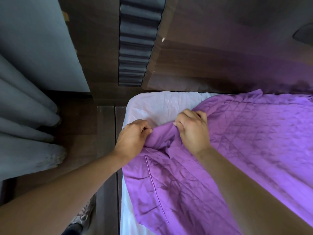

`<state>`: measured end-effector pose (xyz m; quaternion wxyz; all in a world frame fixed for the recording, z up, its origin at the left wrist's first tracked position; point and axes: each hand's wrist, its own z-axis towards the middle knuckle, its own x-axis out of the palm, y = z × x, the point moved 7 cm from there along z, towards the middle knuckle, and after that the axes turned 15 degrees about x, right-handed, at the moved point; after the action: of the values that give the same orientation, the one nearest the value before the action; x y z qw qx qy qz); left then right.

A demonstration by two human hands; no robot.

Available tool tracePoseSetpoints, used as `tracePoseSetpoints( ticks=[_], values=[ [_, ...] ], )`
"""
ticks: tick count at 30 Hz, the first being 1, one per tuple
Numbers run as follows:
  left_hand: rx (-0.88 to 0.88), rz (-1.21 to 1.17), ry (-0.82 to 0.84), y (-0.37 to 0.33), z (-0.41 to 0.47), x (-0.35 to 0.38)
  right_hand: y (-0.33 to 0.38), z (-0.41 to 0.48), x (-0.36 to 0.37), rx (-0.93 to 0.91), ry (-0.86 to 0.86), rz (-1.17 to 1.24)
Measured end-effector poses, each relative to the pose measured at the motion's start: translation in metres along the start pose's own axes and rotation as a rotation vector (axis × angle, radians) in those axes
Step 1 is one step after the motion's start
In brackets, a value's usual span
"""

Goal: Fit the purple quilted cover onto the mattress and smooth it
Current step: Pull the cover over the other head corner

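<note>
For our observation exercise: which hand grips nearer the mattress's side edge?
The left hand; the right hand grips the purple cover farther in.

The purple cover [237, 141] runs off the right edge, hiding most of the mattress [160, 106]

Your left hand [133, 138]: pinches the bunched edge of the purple quilted fabric cover [245, 133]. Your right hand [193, 133]: grips that edge, just beside. White mattress [157, 106]: corner uncovered, against the dark wooden headboard [220, 56]. Grey pleated curtain [22, 116]: apparently reaching the floor.
</note>
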<state>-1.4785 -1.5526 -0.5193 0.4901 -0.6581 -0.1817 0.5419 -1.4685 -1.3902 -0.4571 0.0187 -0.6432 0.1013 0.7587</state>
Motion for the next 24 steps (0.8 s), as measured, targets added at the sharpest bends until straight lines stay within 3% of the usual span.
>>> tracePoseSetpoints(
  ticks=[7,11,14,16,18,21,23,24],
  values=[
    [-0.099,-0.002,-0.111,0.003,-0.003,-0.022,0.015,0.004,-0.006,-0.069,-0.011,-0.003],
    [-0.408,-0.597,-0.208,0.012,-0.009,-0.002,0.015,-0.01,0.004,-0.139,0.056,0.023],
    [-0.483,-0.722,-0.288,0.01,-0.013,0.004,0.017,-0.029,0.011,-0.263,0.044,-0.11],
    [-0.39,-0.615,-0.313,0.005,-0.018,0.001,0.021,-0.044,0.015,-0.342,0.032,-0.175],
    [-0.176,-0.376,-0.244,-0.008,-0.024,0.005,0.017,-0.057,0.019,-0.378,0.022,-0.226],
    [0.298,0.157,-0.088,-0.044,-0.041,0.019,-0.004,-0.081,0.026,-0.385,0.041,-0.265],
    [0.625,0.346,0.046,-0.062,-0.059,0.042,-0.02,-0.098,0.028,-0.388,0.054,-0.287],
    [0.708,0.409,0.111,-0.065,-0.068,0.054,-0.028,-0.106,0.028,-0.388,0.057,-0.294]
  ],
)
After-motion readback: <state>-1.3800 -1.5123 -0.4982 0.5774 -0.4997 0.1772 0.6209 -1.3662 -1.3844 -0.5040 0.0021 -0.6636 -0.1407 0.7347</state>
